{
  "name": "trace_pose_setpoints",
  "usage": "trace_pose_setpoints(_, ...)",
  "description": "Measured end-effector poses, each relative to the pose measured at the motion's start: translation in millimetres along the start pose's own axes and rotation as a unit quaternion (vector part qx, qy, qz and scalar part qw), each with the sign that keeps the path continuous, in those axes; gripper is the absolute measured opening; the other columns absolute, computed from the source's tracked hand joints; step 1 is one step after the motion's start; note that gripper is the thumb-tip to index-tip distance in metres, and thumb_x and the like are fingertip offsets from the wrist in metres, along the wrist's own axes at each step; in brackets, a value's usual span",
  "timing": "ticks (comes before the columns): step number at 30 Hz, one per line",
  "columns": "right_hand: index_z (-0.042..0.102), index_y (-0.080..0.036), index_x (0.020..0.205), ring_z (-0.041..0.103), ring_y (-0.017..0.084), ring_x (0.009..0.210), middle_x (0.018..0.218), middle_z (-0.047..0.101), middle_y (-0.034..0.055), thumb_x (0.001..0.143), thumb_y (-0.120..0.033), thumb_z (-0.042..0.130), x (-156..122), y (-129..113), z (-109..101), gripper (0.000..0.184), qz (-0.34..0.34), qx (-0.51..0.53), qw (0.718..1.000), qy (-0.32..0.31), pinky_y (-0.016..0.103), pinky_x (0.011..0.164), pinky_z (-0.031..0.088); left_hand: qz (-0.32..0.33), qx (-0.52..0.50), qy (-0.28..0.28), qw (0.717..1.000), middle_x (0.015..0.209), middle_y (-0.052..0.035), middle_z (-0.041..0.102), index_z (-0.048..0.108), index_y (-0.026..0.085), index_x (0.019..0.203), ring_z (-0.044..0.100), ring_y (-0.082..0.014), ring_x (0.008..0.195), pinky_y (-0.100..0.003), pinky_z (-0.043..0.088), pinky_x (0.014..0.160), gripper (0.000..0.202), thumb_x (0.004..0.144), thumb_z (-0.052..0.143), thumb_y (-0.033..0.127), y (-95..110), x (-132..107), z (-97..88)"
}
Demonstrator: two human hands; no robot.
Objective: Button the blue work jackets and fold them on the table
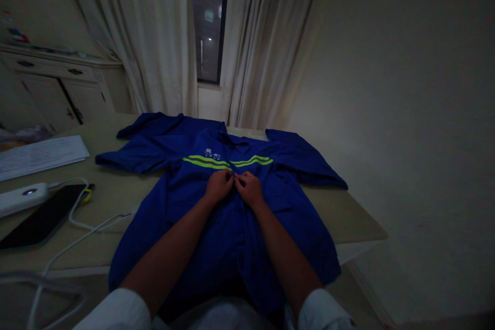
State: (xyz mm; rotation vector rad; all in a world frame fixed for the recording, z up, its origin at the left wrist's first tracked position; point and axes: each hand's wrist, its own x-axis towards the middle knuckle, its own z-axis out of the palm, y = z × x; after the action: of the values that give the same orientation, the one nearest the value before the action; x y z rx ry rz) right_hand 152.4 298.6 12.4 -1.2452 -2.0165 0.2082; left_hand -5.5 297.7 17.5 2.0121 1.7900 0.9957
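Note:
A blue work jacket [193, 227] lies spread on the table, its front upward and its sleeves out to both sides. Yellow-green stripes cross the chest, with a small white print above them on the left. At the middle of the front opening, just under the stripes, my left hand [219, 185] pinches the jacket's edge. My right hand [249, 188] pinches the facing edge right beside it, the fingertips almost touching. Whatever small part sits between the fingers is hidden. The jacket's lower end hangs over the near table edge.
On the table [363, 221], to the left, are a black phone [46, 214], a white power bank [23, 198], a white cable [79, 221] and printed papers [46, 154]. A cabinet [58, 87] stands far left. Curtains [154, 36] hang behind, and a wall rises at right.

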Motion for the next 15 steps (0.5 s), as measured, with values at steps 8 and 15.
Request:
trace_pose_setpoints(8, 0.077, -0.021, 0.119, 0.069, 0.019, 0.095, 0.104, 0.073, 0.0069, 0.096, -0.022, 0.06, -0.5, -7.3, -3.5, 0.029, -0.004, 0.009, 1.0, 0.015, 0.028, 0.089, 0.052, 0.027, -0.103, -0.008, 0.994, 0.096, -0.0069, 0.078, 0.072, 0.018, 0.097, 0.072, -0.0215, 0.09, -0.03, 0.051, 0.08, 0.015, 0.093, 0.06, 0.027, -12.8, 9.4, 4.4)
trace_pose_setpoints(15, 0.073, -0.021, 0.107, 0.065, 0.02, 0.087, 0.1, 0.07, 0.0052, 0.093, -0.019, 0.059, 1.7, -4.0, -5.4, 0.02, 0.024, 0.037, 0.999, 0.03, 0.03, 0.083, 0.052, 0.021, -0.124, -0.029, 0.992, 0.093, -0.0072, 0.079, 0.075, 0.018, 0.096, 0.072, -0.0219, 0.087, -0.031, 0.052, 0.078, 0.031, 0.098, 0.052, 0.039, -10.7, 10.0, 2.8)
